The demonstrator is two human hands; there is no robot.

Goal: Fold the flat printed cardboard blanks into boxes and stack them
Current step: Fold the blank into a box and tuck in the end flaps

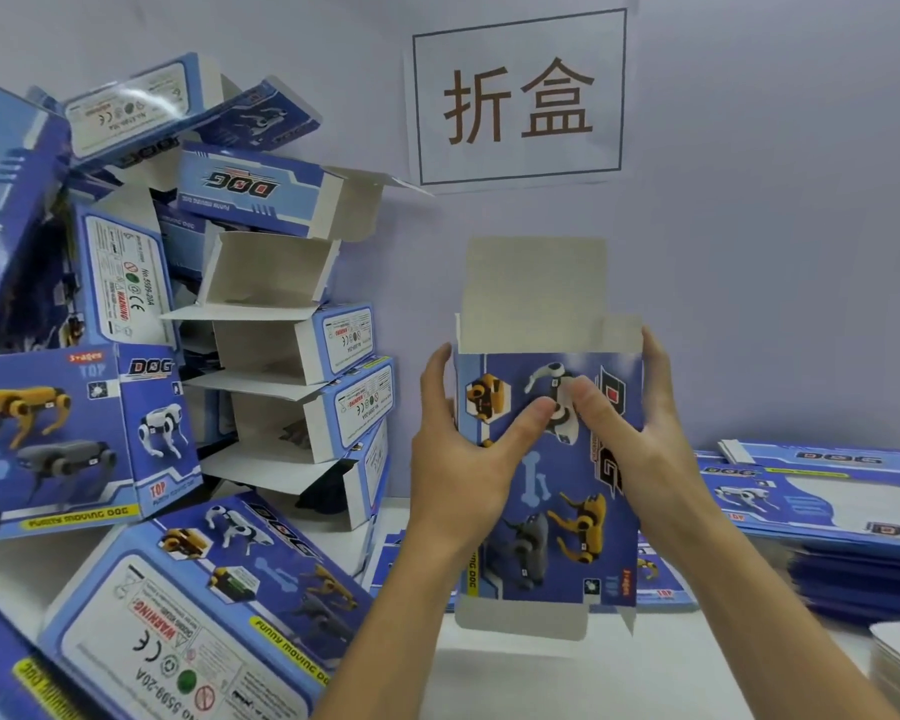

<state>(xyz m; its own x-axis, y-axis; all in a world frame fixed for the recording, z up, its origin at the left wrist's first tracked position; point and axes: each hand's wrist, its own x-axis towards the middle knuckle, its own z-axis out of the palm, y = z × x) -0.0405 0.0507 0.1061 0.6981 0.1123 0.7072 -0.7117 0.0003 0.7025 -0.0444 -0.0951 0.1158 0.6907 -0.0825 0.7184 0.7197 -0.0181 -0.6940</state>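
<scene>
We hold one box (549,475) up in the air, above the white worktop (619,667) and in front of the wall. It stands upright and is already opened out into a tube shape. The tall top flap (536,283) sticks straight up, and a small side flap (622,332) stands beside it. The bottom flaps (523,618) hang down, not tucked in yet.

Our left hand (461,454) grips the left side of the box, with the fingers curled round the edge and the thumb pressed on the printed front. Our right hand (627,428) grips the right side the same way, thumb on the front near the white dog picture. The two thumbs nearly meet in the middle.

We think we are in the middle of folding this box. It has its shape, but both ends are open. Next we would need to push the small flaps in and tuck the big flap down, at one end and then the other. One hand would have to let go to do that, so the other must hold tight.

On the left is a messy pile of finished boxes (178,381), some leaning. On the right lies a stack of flat blanks (822,496). A paper sign (518,98) hangs on the wall behind.
</scene>
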